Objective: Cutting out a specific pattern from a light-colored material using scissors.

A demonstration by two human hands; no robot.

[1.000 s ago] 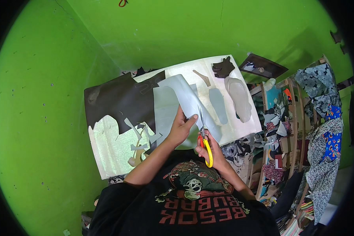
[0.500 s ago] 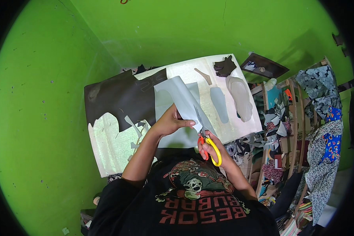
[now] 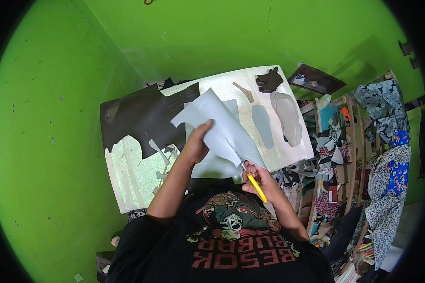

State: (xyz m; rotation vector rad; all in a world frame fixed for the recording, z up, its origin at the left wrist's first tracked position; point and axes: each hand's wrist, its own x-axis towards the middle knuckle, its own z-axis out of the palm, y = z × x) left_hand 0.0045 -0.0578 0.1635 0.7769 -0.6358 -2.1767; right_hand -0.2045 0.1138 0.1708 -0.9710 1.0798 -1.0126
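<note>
A light grey sheet of leather-like material (image 3: 217, 120) is held up over the table, tilted, with a cut edge running in from its lower side. My left hand (image 3: 196, 145) grips its left part, thumb on top and fingers hidden beneath. In my right hand (image 3: 259, 180) is a pair of scissors (image 3: 256, 187) with a yellow handle; their blades lie at the sheet's lower edge, partly covered by it. Under the raised sheet, more flat grey material (image 3: 208, 167) lies on the table. A grey sole-shaped piece (image 3: 262, 126) rests to the right.
The pale board-like tabletop (image 3: 120, 181) carries a dark brown sheet (image 3: 141, 115) at left. Toward its right edge lie pale sole shapes (image 3: 287, 120), a dark brown cut piece (image 3: 270, 80) and a small brown strip (image 3: 244, 93). A cluttered wooden rack (image 3: 352, 155) stands at right.
The grey sheet has turned and spread out toward the left. My left hand has shifted up and left along it. The scissors have tilted, and their orange handle is now mostly hidden.
</note>
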